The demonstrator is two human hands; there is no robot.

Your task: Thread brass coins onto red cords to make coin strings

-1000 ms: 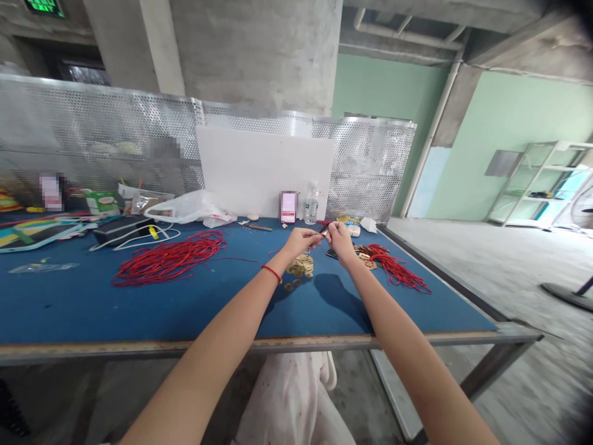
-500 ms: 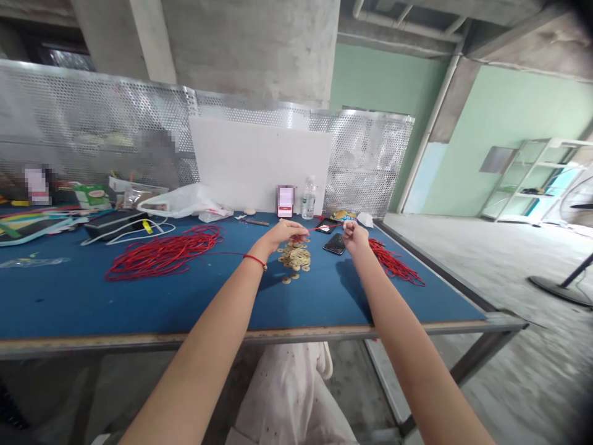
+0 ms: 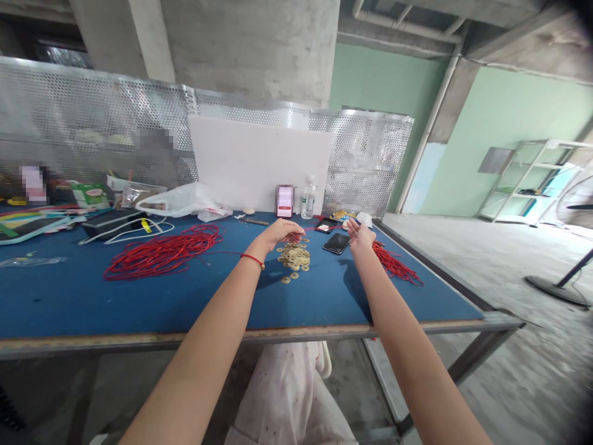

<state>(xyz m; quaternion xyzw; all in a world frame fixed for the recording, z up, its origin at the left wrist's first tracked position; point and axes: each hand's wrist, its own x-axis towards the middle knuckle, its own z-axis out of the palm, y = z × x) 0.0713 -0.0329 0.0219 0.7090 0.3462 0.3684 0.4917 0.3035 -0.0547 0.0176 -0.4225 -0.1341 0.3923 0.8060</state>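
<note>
Hands raised over a blue table, a person draws a thin red cord between left hand and right hand. The left fingers curl down and pinch the cord, apparently to anchor that end; the right fingers fan outward, and whether they grip the cord or merely let it slide past cannot be told. Holding the hands apart seems meant to keep the strand straight and clear of the pile.

Gold coins lie heaped just below the left hand, probably for easy reach. At left sits a loose red coil, a strand trailing from it toward the left wrist, likely placed to feed freely. At right, a red bundle rests beyond the right forearm, seemingly out of the way. A phone stands upright near a white board, its screen facing the person, presumably for viewing.
</note>
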